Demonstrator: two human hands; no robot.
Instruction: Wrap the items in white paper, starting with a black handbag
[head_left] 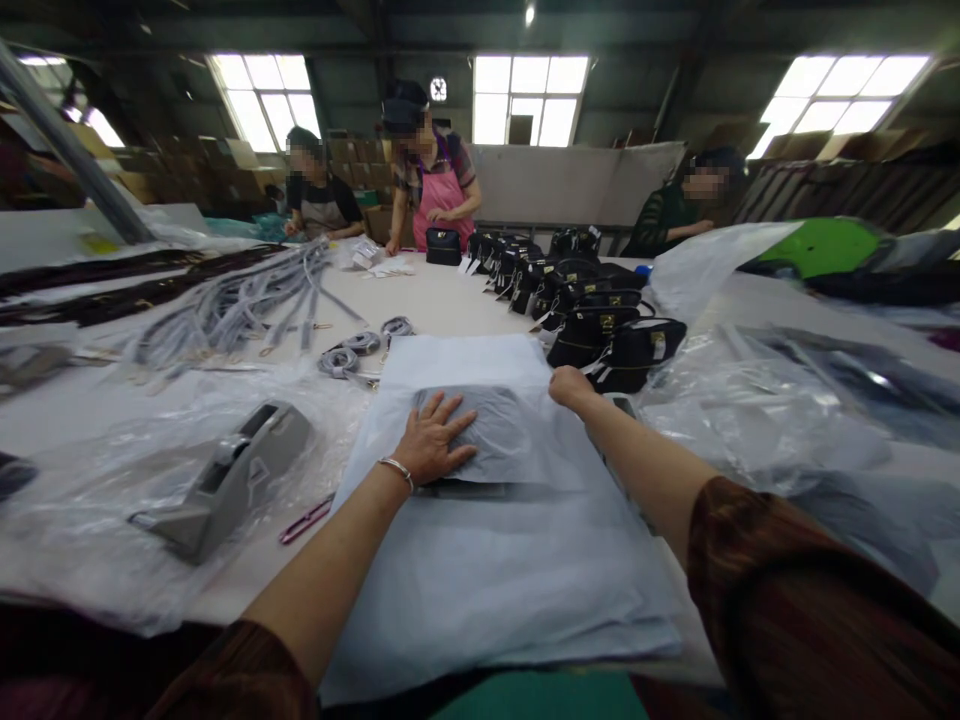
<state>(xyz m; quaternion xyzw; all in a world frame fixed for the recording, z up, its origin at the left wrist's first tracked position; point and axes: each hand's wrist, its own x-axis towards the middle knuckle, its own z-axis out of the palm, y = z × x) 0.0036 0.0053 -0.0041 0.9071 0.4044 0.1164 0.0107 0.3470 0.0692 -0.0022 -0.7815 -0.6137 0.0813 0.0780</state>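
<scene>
While we spread our left hand wide on the thin white paper sheet over a dark flat item, long axis crosswise, our right hand, off its right side, curls closed on the sheet's edge. Black gold-trimmed handbags crowd just beyond; grey plastic tape dispenser left, well apart.

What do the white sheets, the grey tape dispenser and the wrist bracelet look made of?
White sheets: probably thin tissue paper, matte, creased and partly see-through. Grey tape dispenser: likely hard plastic, dull, with moulded-looking edges. Bracelet: apparently polished metal, judging by its silvery shine.
</scene>
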